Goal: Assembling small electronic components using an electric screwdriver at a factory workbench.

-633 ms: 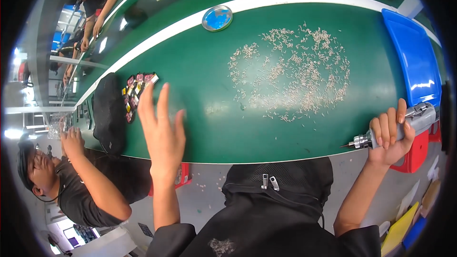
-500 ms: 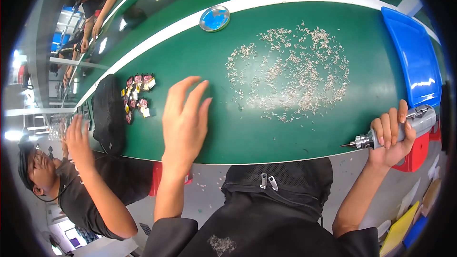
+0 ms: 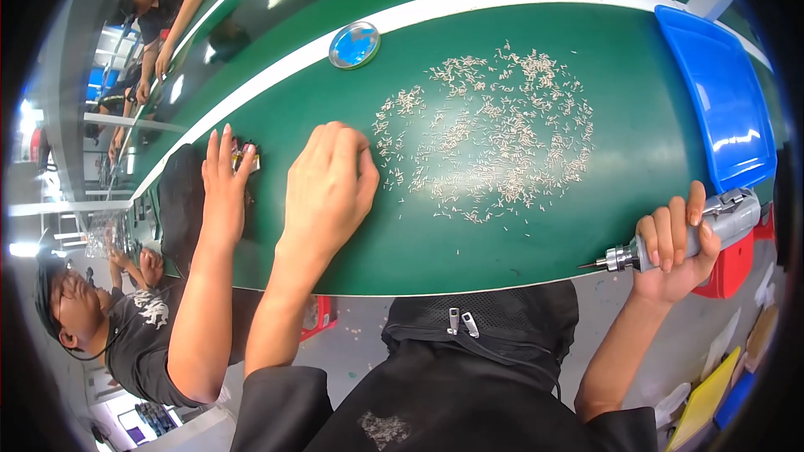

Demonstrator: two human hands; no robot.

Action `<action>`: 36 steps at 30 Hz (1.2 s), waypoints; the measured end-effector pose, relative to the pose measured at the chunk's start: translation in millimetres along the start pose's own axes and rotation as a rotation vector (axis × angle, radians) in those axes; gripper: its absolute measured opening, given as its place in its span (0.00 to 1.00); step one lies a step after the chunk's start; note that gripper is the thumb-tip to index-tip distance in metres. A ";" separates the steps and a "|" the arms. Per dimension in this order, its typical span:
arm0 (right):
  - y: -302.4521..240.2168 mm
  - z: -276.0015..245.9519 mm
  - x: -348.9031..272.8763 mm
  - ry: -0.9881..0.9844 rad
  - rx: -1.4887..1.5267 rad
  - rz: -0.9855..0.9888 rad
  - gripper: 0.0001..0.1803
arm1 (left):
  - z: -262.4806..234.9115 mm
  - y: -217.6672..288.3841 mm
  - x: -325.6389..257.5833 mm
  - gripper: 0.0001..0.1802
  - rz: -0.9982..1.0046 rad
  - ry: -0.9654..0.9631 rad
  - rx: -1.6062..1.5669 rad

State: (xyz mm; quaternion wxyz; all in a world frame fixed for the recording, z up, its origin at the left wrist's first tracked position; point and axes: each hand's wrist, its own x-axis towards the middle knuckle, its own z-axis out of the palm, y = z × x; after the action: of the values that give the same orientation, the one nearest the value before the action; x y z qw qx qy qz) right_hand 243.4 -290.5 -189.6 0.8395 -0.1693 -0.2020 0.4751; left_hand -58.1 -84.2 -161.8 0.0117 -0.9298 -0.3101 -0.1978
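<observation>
My right hand (image 3: 674, 243) is wrapped round a grey electric screwdriver (image 3: 727, 228) at the table's right front edge. The tool's thin bit points left. My left hand (image 3: 331, 184) is closed over the green tabletop, left of a wide scatter of small pale screw-like pieces (image 3: 511, 142). Its fingers curl under, so whatever they may hold is hidden. Beside it, a co-worker's hand (image 3: 224, 188) with stretched fingers covers most of a group of small parts (image 3: 254, 159).
Near the table's far edge stands a round tin (image 3: 353, 44) with blue inside. A blue tray (image 3: 724, 100) lies at the right end, with a red stool (image 3: 727, 272) below. At the left are a black bag (image 3: 180, 209) and the seated co-worker (image 3: 126, 318).
My left hand's spread fingers have curled closed. The co-worker's hand has moved right, over the small parts. My right hand keeps its grip on the screwdriver. The view has shifted slightly.
</observation>
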 end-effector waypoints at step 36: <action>42.9 81.4 8.4 -0.195 0.053 -0.007 0.08 | 10.7 120.2 -38.8 0.04 -0.378 0.006 -1.690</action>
State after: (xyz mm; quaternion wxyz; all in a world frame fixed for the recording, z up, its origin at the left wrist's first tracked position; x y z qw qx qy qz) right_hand 175.3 -254.6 -138.5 0.8217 -0.0994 -0.2708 0.4915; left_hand -12.6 -201.9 -174.1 -0.7154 -0.5593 -0.2084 -0.3632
